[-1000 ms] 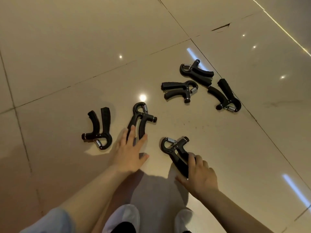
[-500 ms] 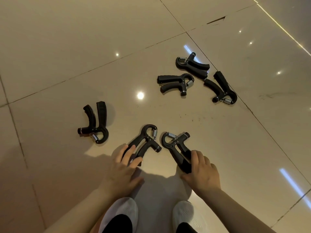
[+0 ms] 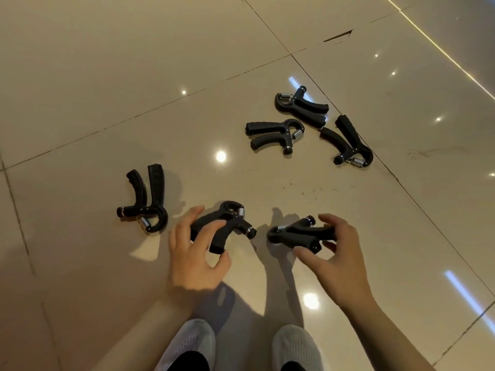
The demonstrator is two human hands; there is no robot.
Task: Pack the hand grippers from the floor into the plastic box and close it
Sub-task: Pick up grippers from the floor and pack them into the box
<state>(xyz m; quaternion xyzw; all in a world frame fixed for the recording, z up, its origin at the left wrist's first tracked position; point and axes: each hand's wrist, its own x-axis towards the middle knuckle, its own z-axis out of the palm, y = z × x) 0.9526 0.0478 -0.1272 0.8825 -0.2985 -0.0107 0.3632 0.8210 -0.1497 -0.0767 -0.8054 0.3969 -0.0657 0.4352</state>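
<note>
Several black hand grippers with steel springs lie on a glossy beige tiled floor. My left hand (image 3: 195, 253) holds one hand gripper (image 3: 225, 223) by its handles, spring end pointing away from me. My right hand (image 3: 337, 258) holds a second hand gripper (image 3: 300, 232) lifted off the floor, fingers curled over its handles. Another gripper (image 3: 146, 199) lies to the left of my left hand. Three more lie farther off at the upper right: one (image 3: 276, 135), one (image 3: 301, 105) and one (image 3: 348, 141). No plastic box is in view.
My two feet in light mesh shoes (image 3: 192, 344) (image 3: 297, 346) stand at the bottom centre, just behind my hands. Tile joints cross the floor, with a cracked corner (image 3: 338, 37) at the upper right. Ceiling lights reflect in the tiles.
Both hands have closed on a hand gripper each and lifted them off the floor toward me. My right hand has turned its gripper onto its side. The other grippers have not moved.
</note>
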